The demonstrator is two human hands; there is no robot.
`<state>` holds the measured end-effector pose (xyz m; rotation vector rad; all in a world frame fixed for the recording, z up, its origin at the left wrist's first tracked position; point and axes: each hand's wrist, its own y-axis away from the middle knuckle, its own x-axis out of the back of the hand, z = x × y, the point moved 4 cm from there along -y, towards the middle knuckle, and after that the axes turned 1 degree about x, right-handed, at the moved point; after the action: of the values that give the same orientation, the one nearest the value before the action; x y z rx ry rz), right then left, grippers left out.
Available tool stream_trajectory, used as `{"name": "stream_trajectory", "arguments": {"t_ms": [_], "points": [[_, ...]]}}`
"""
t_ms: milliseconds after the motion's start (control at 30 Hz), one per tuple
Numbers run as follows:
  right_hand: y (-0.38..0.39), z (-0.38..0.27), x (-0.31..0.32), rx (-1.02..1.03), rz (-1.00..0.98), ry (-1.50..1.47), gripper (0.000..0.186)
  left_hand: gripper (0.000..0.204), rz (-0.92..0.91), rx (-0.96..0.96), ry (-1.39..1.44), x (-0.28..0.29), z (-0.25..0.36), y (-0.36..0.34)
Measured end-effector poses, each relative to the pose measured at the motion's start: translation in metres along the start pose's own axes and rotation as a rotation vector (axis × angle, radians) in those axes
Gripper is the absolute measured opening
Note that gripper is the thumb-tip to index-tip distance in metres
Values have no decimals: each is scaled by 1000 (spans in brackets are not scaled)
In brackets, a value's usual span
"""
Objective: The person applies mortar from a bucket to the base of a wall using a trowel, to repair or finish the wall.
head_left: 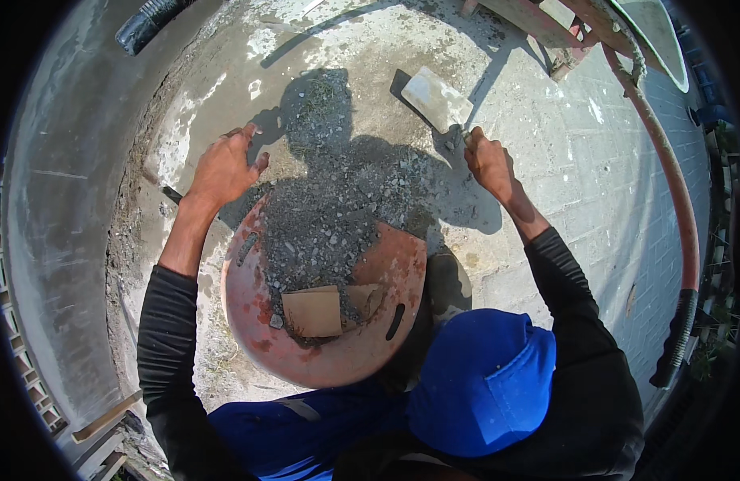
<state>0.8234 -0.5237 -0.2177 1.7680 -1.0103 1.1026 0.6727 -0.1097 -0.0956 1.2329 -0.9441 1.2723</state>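
My right hand grips the handle of a trowel, its flat, grey-crusted blade held out ahead over the ground. Nothing shows in my left hand; it hovers with thumb and fingers apart, left of a heap of grey rubble. Close to my legs a worn reddish-orange tub with slotted handles lies tipped, its mouth toward the heap. Broken stone and grit reach into it, and a piece of brown cardboard lies inside. My shadow falls across the rubble.
At the upper right stands a wheelbarrow with a pale tray; its long reddish handle ends in a black grip on the right. Another black ribbed grip shows at the upper left. A grey concrete strip runs along the left.
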Motion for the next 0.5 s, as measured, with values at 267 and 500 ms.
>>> {"name": "stream_trajectory", "arguments": {"t_ms": [267, 500], "points": [[-49, 98, -15, 30, -5, 211, 20, 45, -81, 196, 23, -83, -65, 6], [52, -39, -28, 187, -366, -75, 34, 41, -35, 234, 1, -97, -63, -5]]}}
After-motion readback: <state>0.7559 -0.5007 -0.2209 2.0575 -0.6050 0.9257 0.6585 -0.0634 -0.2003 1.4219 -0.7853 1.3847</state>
